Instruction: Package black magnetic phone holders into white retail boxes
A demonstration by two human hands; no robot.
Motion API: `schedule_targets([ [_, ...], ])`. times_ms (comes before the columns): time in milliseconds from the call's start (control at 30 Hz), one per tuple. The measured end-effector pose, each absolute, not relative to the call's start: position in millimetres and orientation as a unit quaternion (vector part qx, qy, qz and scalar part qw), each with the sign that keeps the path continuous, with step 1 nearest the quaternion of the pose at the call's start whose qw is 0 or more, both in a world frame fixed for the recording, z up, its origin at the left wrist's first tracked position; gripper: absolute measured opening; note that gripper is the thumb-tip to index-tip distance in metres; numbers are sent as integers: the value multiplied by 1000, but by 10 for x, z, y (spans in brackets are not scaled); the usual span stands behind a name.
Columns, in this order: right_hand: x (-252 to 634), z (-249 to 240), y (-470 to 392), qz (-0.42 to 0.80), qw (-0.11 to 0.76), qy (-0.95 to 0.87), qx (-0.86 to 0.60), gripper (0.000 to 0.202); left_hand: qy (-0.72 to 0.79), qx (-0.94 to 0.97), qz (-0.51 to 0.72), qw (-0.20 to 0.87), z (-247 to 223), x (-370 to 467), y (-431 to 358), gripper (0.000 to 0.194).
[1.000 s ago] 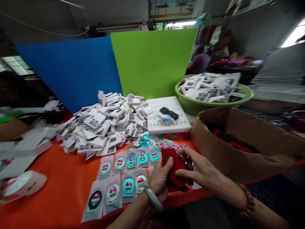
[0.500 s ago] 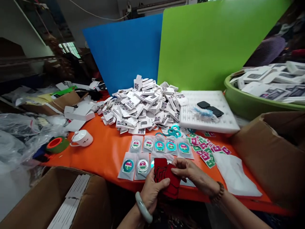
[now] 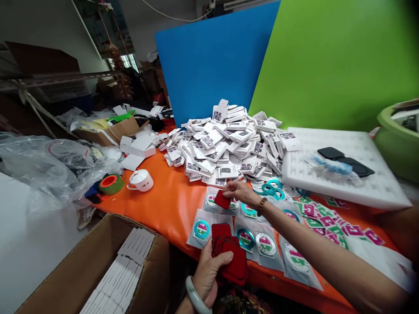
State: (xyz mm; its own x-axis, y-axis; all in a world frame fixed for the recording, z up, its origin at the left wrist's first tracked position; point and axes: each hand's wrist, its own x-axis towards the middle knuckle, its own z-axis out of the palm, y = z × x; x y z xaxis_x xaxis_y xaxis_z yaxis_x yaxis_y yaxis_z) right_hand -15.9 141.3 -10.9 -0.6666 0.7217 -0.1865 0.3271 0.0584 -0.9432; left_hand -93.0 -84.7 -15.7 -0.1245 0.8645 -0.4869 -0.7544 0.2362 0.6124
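Note:
My left hand [image 3: 211, 268], with a pale bangle at the wrist, grips a fanned stack of red cards [image 3: 234, 261] at the table's front edge. Farther forward, my right hand [image 3: 238, 193] pinches a single red card [image 3: 223, 199] over the back row of translucent pouches. That card partly covers the pouches beneath it. Each pouch, such as the front left one [image 3: 193, 240], shows a round ring and a pink and green card. My right forearm hides part of the rows. Loose teal rings [image 3: 269, 189] lie behind the pouches.
A heap of small white boxes [image 3: 225, 146] fills the table's back. A white foam tray [image 3: 327, 185] with black pads stands right. At left are a white mug [image 3: 141, 180] and tape rolls [image 3: 111, 184]. An open carton [image 3: 160, 261] stands front left. Pink and green cards [image 3: 327, 220] lie right.
My right hand has moved forward and away from the stack, carrying one red card. My left hand still holds the others. The camera view has turned left.

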Motion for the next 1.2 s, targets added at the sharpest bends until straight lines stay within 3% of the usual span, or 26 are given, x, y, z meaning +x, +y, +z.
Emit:
schedule_targets([
  [267,-678,-545,1592,473,152,-769,-403,6,429,81,621,651,-233,-1035,-939,60],
  [400,-697,-519,1568,417,142,-799,-409,4,434,88,627,641,-249,-1074,-951,56],
  [567,-542,-310,1344,370,174,-821,-399,16,462,67,658,591,-232,-1106,-883,57],
  [633,-407,-219,1164,427,150,-811,-370,22,466,69,671,573,-229,-1126,-845,58],
  [767,-133,-115,730,663,58,-698,-264,34,476,73,677,557,-248,-1153,-783,59],
  [833,-55,-99,560,720,61,-644,-252,36,483,85,671,556,-268,-1149,-774,57],
  [1200,-121,-212,486,778,62,-555,-289,34,507,88,639,571,-337,-1213,-1078,63],
])
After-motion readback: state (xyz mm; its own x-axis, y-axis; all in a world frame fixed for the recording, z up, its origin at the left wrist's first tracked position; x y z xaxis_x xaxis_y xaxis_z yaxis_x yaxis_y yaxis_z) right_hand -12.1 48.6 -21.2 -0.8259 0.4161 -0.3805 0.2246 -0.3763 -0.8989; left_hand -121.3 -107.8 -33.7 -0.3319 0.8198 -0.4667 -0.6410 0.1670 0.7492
